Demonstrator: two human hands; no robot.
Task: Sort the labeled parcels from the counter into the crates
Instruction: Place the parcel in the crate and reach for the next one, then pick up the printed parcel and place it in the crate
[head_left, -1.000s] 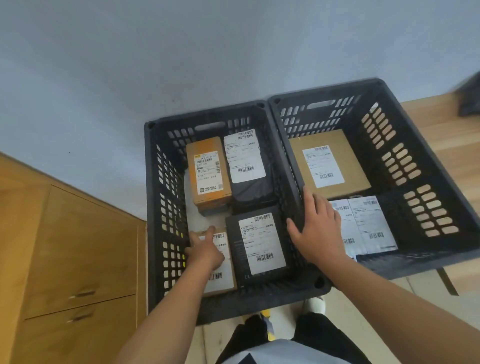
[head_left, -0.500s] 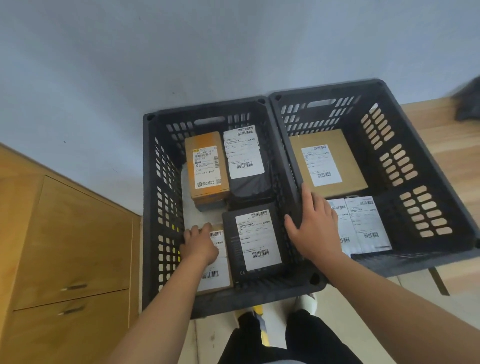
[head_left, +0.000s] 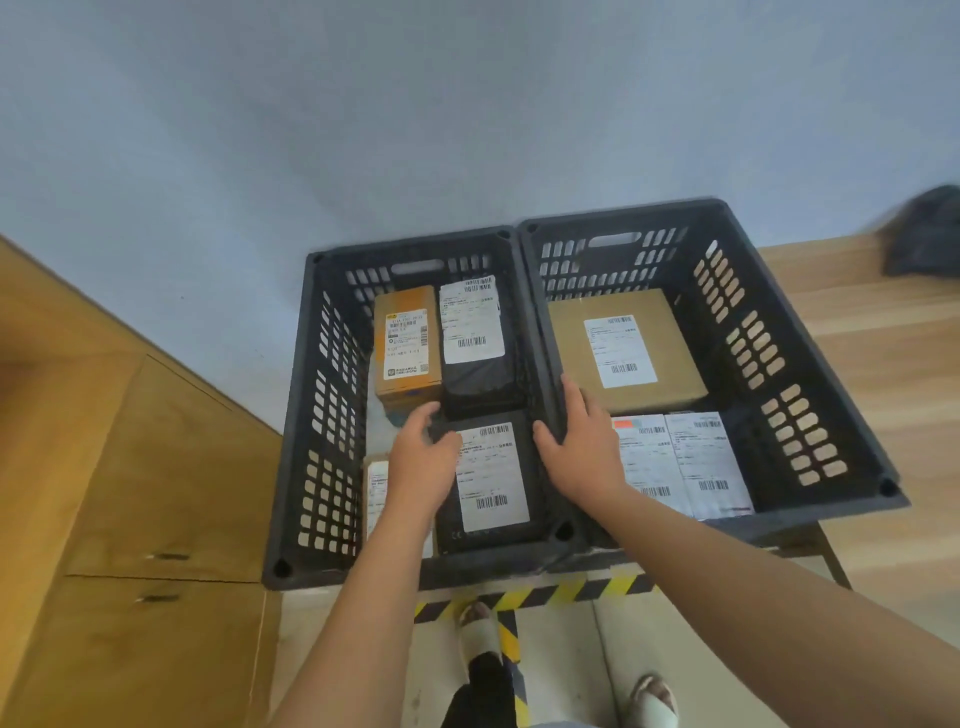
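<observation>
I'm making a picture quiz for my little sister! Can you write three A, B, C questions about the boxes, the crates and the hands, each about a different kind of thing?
1. Where is the orange box?
A. At the back of the left crate.
B. Outside both crates.
C. Held up in the air.

2. How many black crates are there?
A. One.
B. Two.
C. Four.

3. What is the right hand doing?
A. Waving in the air.
B. Hanging down.
C. Resting on the wall between the crates.

Answers:
1. A, it sits by the far wall there.
2. B, the left crate and the right crate stand side by side.
3. C, it lies over the two rims that meet.
</observation>
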